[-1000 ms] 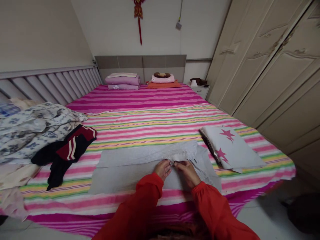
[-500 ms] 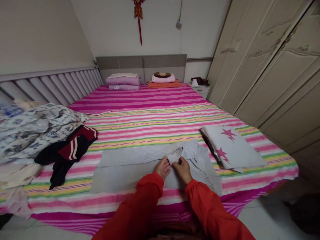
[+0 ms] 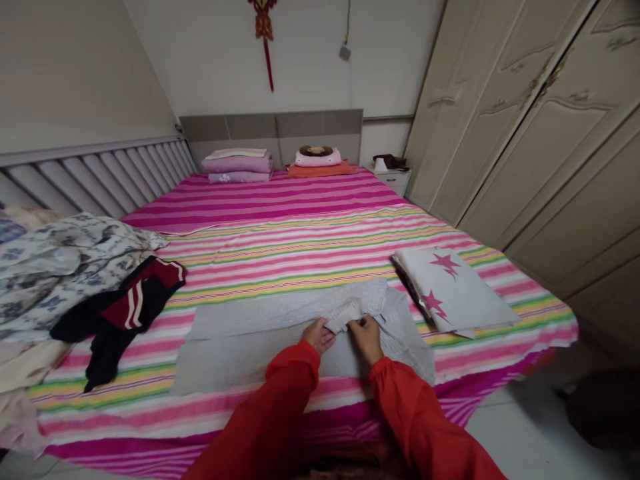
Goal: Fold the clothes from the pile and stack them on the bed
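Grey garment (image 3: 230, 353), flat, partly folded

Spread grey garment (image 3: 230, 347): one. Bedding stacks (image 3: 239, 165): two. Pink stars (image 3: 445, 263): two. Nightstand (image 3: 396, 179): one.

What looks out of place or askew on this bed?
The black and maroon striped garment lies crumpled, against the rumpled floral-print white cloth, unlike the neatly folded grey fabric with pink stars. No spill or damage shows.

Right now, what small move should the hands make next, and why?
Perhaps smooth the ribbed band flat: it slants between the left hand and the right hand, and the grey garment looks creased near the right hand.
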`<state>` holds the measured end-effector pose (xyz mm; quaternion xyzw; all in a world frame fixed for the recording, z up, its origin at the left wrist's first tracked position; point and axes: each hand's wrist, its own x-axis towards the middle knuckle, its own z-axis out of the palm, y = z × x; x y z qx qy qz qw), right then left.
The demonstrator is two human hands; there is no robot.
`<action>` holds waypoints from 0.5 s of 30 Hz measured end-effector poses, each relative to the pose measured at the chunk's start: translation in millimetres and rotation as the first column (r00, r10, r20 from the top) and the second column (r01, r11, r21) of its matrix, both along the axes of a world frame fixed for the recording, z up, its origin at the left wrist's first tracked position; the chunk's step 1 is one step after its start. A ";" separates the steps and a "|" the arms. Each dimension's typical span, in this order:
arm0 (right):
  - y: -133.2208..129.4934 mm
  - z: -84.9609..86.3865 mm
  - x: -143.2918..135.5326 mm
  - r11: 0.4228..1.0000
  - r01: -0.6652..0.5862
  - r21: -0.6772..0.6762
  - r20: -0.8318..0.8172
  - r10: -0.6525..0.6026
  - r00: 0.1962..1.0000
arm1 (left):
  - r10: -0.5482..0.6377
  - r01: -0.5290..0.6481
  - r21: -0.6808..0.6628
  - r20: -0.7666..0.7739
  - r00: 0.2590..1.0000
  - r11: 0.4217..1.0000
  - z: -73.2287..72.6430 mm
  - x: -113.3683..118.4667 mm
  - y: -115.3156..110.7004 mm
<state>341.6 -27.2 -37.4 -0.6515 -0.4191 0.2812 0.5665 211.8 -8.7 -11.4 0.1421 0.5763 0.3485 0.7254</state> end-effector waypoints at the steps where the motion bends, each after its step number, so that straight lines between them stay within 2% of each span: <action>1: -0.6 -0.4 2.4 1.000 0.010 0.013 -0.009 -0.010 1.000 | 0.015 -0.015 0.011 0.011 1.000 1.000 -0.3 -0.7 -0.2; 5: -14.2 -4.8 15.9 0.994 0.102 0.039 -0.022 -0.101 0.995 | 0.076 -0.079 0.065 0.050 0.996 0.995 -0.5 -4.0 -1.5; 9: -26.4 -8.1 29.3 0.982 0.189 0.020 -0.016 -0.189 0.982 | 0.084 -0.089 0.085 0.053 0.995 0.992 -1.6 -5.7 -4.7; 11: -28.1 -4.5 32.7 0.985 0.173 0.023 -0.011 -0.173 0.985 | 0.072 -0.077 0.099 0.054 0.996 0.992 -2.7 -5.7 -6.4; 15: -33.5 10.3 37.3 0.994 0.032 0.108 0.003 -0.032 0.999 | 0.051 -0.059 0.149 0.062 0.997 0.987 -5.2 -6.7 -7.0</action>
